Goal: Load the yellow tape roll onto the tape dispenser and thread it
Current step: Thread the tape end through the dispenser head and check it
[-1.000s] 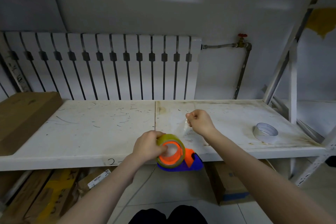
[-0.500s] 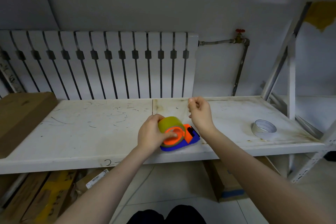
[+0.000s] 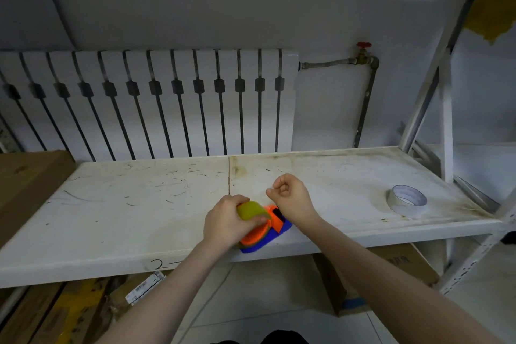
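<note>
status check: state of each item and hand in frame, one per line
yellow tape roll: seated on dispenser, gripped by left hand
tape dispenser: resting at shelf front edge
left hand: closed on the roll
right hand: pinched shut above dispenser; tape end not discernible
white tape roll: lying flat on shelf, untouched
red valve: position unclear

A single head-worn view looks forward and down over a white shelf [image 3: 111,218], from just in front of its near edge; the wide lens bows the shelf's front edge and tilts the rack posts at the right; the shelf fills the middle band, close enough that both forearms reach in from the bottom corners; beyond the shelf the radiator [image 3: 156,103] faces the camera squarely; below the shelf, floor and cardboard boxes [image 3: 402,265] show.
</note>
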{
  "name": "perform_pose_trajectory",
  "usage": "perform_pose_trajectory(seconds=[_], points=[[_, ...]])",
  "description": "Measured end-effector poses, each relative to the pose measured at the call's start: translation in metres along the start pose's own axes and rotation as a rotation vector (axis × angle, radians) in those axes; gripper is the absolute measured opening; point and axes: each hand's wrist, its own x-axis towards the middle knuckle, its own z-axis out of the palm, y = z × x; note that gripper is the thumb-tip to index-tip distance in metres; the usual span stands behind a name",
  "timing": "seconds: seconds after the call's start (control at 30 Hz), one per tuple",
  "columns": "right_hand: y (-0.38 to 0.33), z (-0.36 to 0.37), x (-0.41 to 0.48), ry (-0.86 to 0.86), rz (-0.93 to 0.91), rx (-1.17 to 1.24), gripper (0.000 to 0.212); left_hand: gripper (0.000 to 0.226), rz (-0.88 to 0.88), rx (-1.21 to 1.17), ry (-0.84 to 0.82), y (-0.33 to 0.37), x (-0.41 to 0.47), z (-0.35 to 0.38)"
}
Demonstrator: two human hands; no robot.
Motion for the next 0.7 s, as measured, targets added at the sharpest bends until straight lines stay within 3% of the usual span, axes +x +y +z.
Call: perform_pose_trajectory(seconds=[0.27,0.5,0.7], points=[[-0.014,-0.001,0.003,-0.004,-0.090,0.000,0.017,0.054,-0.027,0.086,-0.060,0.003,0.007,-0.006],[-0.050,0.004,-0.008,-0.179,-0.267,-0.173,0.015,0.051,-0.044,0.186,-0.112,0.010,0.006,-0.013],[-0.067,0.001,-0.017,-0.194,-0.288,-0.191,0.018,0.056,-0.066,0.174,-0.106,0.011,-0.002,-0.014]])
